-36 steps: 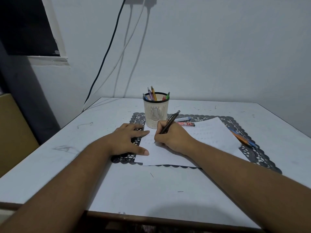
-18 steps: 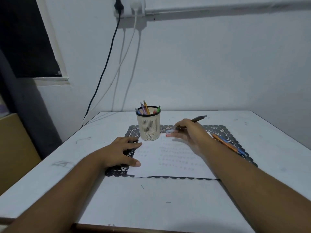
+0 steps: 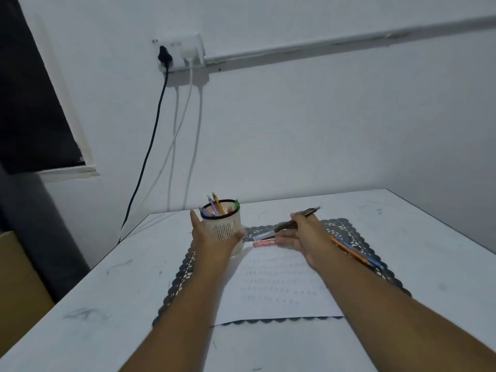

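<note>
A white table (image 3: 402, 237) is filling the lower half of the frame and is standing against a pale wall (image 3: 322, 130). A dark mat (image 3: 177, 280) with a lace edge is lying in the middle of the table, and a sheet of paper (image 3: 268, 304) with faint rows of writing is lying on it in the lower centre.

The left hand (image 3: 212, 242) is reaching up from the lower left to the pen cup (image 3: 228, 226), which is standing upright at the far left corner of the mat, just above the centre of the frame. The fingers are staying straight at the left of the cup and the thumb is lying across its right side, so the hand is spread and not closed. I cannot tell if it is pressing the cup.

The right hand (image 3: 306, 234) is hovering over the far edge of the paper, right of the cup, and its upper fingers are pinching a dark pen (image 3: 311, 211) that is pointing to the upper right.

Two pens (image 3: 357, 257), orange and blue, are lying on the mat beside the right forearm. A small red and white thing (image 3: 264, 242) is lying just left of the right fingertips. Several coloured pens (image 3: 217, 208) are sticking out of the cup.
</note>
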Tool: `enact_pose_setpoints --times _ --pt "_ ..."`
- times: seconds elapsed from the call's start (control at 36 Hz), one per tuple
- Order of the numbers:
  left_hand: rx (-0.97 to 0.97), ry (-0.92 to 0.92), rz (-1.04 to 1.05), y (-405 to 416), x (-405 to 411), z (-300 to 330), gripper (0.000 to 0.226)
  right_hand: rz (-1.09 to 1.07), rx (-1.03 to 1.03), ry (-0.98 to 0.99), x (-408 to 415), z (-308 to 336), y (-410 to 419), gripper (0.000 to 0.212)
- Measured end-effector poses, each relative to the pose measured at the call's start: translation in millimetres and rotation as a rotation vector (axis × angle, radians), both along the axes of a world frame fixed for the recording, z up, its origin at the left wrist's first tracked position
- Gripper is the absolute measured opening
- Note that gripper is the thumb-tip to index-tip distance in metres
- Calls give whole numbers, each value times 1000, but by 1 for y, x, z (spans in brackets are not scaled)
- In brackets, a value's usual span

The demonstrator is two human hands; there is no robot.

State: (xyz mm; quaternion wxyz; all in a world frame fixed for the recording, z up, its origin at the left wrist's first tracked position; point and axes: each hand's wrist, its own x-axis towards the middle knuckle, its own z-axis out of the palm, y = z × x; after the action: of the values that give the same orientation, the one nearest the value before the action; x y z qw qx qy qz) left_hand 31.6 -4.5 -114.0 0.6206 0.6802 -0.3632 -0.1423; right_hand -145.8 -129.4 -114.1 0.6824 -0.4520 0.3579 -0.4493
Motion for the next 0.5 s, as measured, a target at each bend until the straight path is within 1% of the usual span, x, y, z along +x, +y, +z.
enact_pose_setpoints --times 0.06,0.11,0.17,0.22,0.28,0.31,0.39,0.44,0.5 --pt "-22 16 -24 1 -7 2 142 3 41 -43 2 2 1 16" --pt "-27 -12 8 0 -4 -4 127 -15 5 -51 4 6 4 16" --pt "-29 -45 25 4 -7 -4 109 -54 -79 -38 6 10 6 16" --pt "-65 -42 -37 6 -13 -2 84 -90 -232 14 7 17 9 14" --pt "-95 -88 -86 9 -19 2 81 -137 -390 14 7 27 12 4" --pt "-117 -82 -112 11 -22 2 82 -167 -462 -7 7 33 16 12" --pt "-142 -89 -84 6 -12 -3 81 -216 -670 -56 10 59 27 40" --pt "-133 -93 -64 3 -5 -8 82 -226 -768 -49 18 74 32 49" --pt "-115 -66 -47 2 0 -12 83 -224 -839 -15 31 87 33 52"
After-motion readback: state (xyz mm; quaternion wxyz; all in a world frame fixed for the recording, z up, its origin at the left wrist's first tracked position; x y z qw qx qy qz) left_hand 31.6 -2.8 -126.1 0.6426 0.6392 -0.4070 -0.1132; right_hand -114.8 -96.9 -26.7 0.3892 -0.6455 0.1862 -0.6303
